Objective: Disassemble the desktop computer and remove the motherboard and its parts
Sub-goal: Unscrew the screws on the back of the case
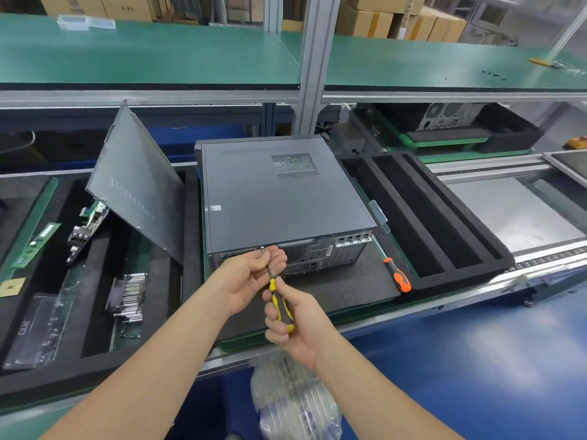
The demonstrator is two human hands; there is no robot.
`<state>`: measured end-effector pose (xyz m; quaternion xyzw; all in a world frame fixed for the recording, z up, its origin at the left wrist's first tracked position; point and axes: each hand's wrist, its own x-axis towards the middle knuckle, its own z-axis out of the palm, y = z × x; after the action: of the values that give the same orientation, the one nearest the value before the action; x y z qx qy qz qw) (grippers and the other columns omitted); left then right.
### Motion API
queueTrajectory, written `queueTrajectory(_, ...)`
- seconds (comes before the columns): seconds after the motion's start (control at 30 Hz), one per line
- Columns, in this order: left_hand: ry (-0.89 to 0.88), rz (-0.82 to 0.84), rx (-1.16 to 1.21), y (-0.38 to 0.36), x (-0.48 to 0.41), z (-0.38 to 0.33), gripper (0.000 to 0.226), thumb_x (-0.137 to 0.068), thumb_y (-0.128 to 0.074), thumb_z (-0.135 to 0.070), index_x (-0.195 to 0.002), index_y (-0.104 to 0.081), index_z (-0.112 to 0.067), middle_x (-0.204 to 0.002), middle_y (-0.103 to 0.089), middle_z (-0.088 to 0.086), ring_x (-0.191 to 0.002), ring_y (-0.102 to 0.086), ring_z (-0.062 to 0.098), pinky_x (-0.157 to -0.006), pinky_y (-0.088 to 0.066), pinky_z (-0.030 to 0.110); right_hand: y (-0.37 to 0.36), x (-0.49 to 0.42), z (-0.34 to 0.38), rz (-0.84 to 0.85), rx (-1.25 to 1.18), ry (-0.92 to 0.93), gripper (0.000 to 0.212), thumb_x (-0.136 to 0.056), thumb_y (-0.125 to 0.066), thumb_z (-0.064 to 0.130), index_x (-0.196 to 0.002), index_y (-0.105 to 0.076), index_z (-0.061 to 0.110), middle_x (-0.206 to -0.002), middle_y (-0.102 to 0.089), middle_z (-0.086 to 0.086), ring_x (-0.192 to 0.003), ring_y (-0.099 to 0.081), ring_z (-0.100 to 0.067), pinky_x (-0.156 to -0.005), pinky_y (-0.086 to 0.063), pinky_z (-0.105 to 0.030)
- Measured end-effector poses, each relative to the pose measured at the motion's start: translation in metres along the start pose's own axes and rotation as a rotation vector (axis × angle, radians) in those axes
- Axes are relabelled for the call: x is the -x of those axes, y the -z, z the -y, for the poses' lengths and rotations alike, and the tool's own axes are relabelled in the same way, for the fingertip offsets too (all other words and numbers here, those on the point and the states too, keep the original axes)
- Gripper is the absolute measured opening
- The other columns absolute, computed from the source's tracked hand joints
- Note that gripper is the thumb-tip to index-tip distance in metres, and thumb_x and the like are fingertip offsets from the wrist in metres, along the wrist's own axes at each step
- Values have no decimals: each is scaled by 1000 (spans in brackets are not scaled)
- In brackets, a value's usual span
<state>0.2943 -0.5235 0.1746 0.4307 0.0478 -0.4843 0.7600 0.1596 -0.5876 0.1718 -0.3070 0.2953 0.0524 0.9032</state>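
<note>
Grey steel desktop computer (279, 198) lies flat on a black mat (349, 281) at centre frame, its rear panel facing the person. At six o'clock from it, the right hand (295, 325) grips the handle of a yellow-and-black screwdriver (281, 308). The left hand (251, 277) pinches the shaft near the tip, at the panel's top edge. An orange screwdriver (398, 276) lies at three o'clock of the hands, and a side panel (139, 188) leans at nine o'clock of the computer.

Matt grey metal is seen on the computer case (279, 192), glossy plastic on the screwdriver (279, 304), porous foam on the three-o'clock tray (470, 231).
</note>
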Motion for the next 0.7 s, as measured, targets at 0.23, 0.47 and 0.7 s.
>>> queueTrajectory(0.23,-1,-3,6,3,0,3,24,-105,-45,4,-120,-64,8,-111,-76,20,-98,-77,26,-75,-64,31,-16,7,6,-596,1196,492,29,-89,-67,41,-77,-55,17,-66,-66,-4,-58,-67,-23,-52,-56,-38)
queueTrajectory(0.47,-22,-53,-39,-1,-1,7,23,-99,-60,1,-120,-67,6,-111,-77,18,-98,-77,22,-72,-63,27,-9,-4,4,-773,1874,686,26,-96,-56,37,-118,-54,25,-92,-71,-4,-83,-71,-30,-64,-49,-37)
queueTrajectory(0.7,4,-69,-13,-6,-1,4,22,-102,-53,4,-121,-64,7,-101,-74,16,-80,-77,20,-66,-62,24,-3,-3,12,-341,810,214,52,-91,-53,68,-83,-64,18,-60,-59,-2,-46,-56,-18,-45,-46,-28)
